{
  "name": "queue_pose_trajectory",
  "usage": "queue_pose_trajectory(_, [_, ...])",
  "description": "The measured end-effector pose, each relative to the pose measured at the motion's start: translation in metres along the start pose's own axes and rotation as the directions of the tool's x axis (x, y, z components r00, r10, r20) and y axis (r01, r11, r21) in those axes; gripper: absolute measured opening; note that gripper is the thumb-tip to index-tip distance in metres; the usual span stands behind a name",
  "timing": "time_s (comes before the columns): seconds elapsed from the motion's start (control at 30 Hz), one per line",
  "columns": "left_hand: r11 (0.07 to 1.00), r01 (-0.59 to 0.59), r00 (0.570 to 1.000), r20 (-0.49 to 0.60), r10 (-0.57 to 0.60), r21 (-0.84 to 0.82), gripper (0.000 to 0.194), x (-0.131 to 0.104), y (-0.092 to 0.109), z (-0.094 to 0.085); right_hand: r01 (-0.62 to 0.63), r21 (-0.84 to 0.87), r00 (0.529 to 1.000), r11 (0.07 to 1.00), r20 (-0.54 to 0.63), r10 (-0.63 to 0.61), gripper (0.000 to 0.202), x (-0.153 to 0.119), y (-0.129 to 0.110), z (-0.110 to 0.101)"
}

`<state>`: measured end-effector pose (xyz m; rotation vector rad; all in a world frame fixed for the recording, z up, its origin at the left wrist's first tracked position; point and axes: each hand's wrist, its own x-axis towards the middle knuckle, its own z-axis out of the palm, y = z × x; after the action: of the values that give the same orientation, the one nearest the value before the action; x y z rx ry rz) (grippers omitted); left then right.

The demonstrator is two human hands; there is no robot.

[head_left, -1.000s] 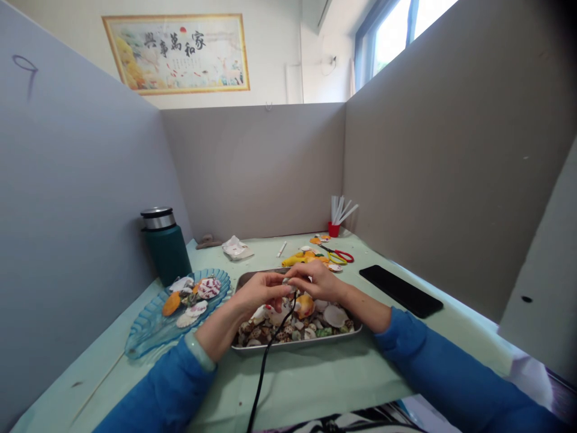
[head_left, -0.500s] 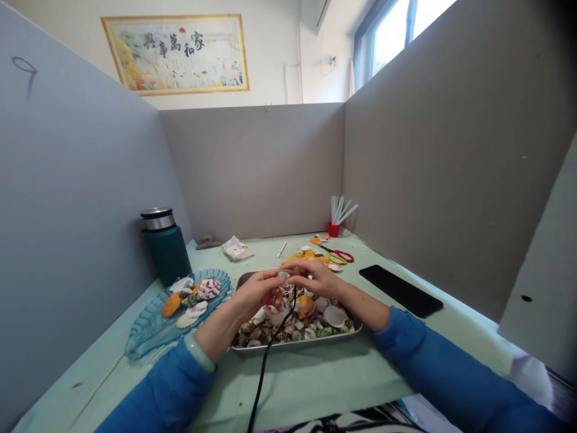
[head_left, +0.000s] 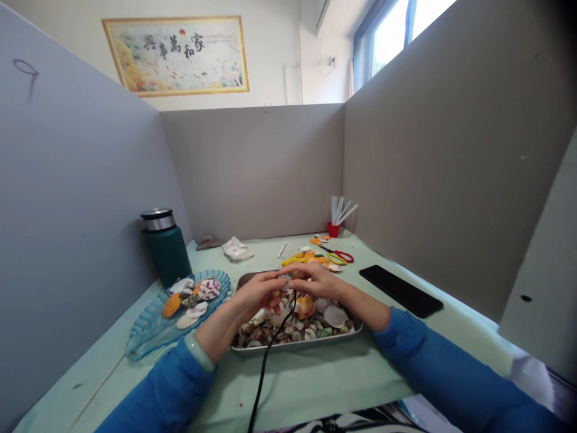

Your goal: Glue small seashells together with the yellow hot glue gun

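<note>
Left of the metal tray [head_left: 311, 341], a blue dish [head_left: 143, 341] holds several shells [head_left: 210, 288], seemingly kept apart from the mixed heap [head_left: 264, 332] inside the tray. Above the tray, the left hand [head_left: 253, 294] pinches a small pale piece [head_left: 286, 281], too small to identify, while a black cord [head_left: 265, 364] rises across the tray's near rim towards it. The right hand [head_left: 318, 281] closes its fingertips on that same piece, likely steadying it, perhaps over the tray so anything dropped lands inside. Right of the tray lies a dark flat slab [head_left: 401, 291], probably set there out of the way.
</note>
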<state>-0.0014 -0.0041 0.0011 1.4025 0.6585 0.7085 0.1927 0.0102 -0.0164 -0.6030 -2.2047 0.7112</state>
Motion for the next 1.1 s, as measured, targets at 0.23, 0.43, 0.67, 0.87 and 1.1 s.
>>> queue_pose_trajectory(0.23, [0.998, 0.060, 0.998, 0.018, -0.060, -0.002, 0.028, 0.003, -0.005, -0.005, -0.026, 0.019, 1.000, 0.999, 0.013, 0.025, 0.038, 0.000, 0.001, -0.001])
queue_pose_trajectory(0.43, [0.997, 0.075, 0.997, 0.018, -0.075, 0.011, 0.034, 0.004, -0.007, -0.007, -0.002, -0.006, 1.000, 1.000, 0.011, 0.002, 0.037, 0.001, 0.003, 0.000])
queue_pose_trajectory(0.67, [0.997, 0.077, 0.997, -0.014, -0.077, 0.028, 0.034, 0.005, -0.007, -0.007, 0.023, -0.087, 1.000, 0.996, 0.007, -0.022, 0.038, 0.000, 0.005, -0.001])
queue_pose_trajectory(0.87, [0.995, 0.031, 0.998, -0.055, -0.027, 0.091, 0.033, 0.005, -0.010, -0.008, 0.066, -0.142, 0.997, 0.988, -0.026, -0.070, 0.038, 0.001, 0.005, 0.000])
queue_pose_trajectory(1.1, [0.994, 0.054, 0.997, -0.065, -0.048, 0.092, 0.031, 0.006, -0.011, -0.009, 0.052, -0.148, 0.998, 0.988, -0.029, -0.057, 0.038, 0.001, 0.004, 0.000])
